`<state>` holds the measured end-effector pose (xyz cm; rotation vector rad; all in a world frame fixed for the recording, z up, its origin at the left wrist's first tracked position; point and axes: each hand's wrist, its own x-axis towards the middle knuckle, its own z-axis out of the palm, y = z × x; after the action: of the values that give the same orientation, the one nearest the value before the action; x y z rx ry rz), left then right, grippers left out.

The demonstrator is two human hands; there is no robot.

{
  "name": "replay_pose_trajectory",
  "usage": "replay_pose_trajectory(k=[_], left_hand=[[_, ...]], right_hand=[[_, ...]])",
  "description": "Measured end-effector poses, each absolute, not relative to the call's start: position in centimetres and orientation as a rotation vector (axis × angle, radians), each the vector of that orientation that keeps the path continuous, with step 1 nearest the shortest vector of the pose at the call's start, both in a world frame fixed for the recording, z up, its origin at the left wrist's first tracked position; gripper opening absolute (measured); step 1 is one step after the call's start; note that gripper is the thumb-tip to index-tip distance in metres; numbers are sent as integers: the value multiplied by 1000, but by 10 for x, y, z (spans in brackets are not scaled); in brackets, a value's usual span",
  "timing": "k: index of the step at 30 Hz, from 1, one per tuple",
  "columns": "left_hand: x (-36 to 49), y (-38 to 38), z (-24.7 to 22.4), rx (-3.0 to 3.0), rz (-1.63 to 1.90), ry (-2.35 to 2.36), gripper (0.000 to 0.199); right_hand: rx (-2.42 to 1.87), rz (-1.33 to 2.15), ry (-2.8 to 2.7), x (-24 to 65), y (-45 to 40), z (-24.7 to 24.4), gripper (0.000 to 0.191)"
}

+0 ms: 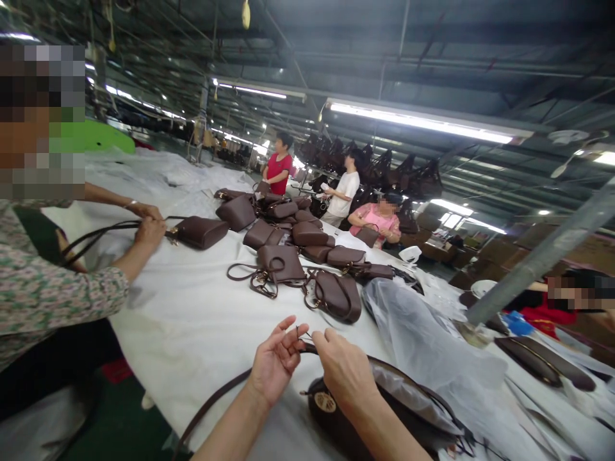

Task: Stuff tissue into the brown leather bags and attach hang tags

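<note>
My left hand (pixel 275 366) is raised palm up over the table, fingers curled, with a thin dark cord (pixel 297 333) at the fingertips. Just beside it, my right hand (pixel 346 370) pinches the cord's other side. Directly under both hands lies a dark brown handbag (pixel 331 428) with a round gold emblem and an open top showing clear plastic inside. Its long strap (pixel 216 402) runs past my left hand towards the table's front edge. The strap's end near my fingers is partly hidden by my right hand.
Several brown handbags (pixel 281 264) are piled further up the white-covered table (pixel 192 320). Clear plastic sheeting (pixel 423 333) lies to the right, near a slanted metal pole (pixel 538 256). A co-worker's hands (pixel 150 227) hold a bag strap at left; other people stand beyond.
</note>
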<state>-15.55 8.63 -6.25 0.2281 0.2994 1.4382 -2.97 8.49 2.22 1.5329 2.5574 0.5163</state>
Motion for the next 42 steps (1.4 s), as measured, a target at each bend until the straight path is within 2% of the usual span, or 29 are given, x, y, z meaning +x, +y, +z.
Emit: replay_pose_trajectory(k=[7,13,16,21,24,26,30,37,39,42], left_hand=[[-165,78,-50,787,1490,535,27],[-169,59,-43,1463,1493,941,32],[-174,49,-42,1585,1474,1174,28],[-199,23,-45,1668,1122,1429,19],[-210,0,-59,1628,811,1359,13],[-213,-13,-70,1544,652,1294,11],[-212,-23,-73,1589,612,1386,22],[-186,34,-40,2160,1156,1370,30],[-172,59,-39,2255,1078,1301,45],[-158,89,-43,2325,729,1268,61]], right_hand=[[1580,551,2509,-44,86,20,28],[1606,198,2621,-18,97,32,31],[1552,71,2763,0,96,29,31],[1421,190,2913,21,91,23,31],[1463,372,2981,33,91,24,38],[1547,357,3012,41,90,26,43],[1617,109,3155,58,81,30,53],[1744,33,3269,86,36,44,29],[1709,-20,3237,91,21,39,28],[1735,165,3191,97,3,19,32]])
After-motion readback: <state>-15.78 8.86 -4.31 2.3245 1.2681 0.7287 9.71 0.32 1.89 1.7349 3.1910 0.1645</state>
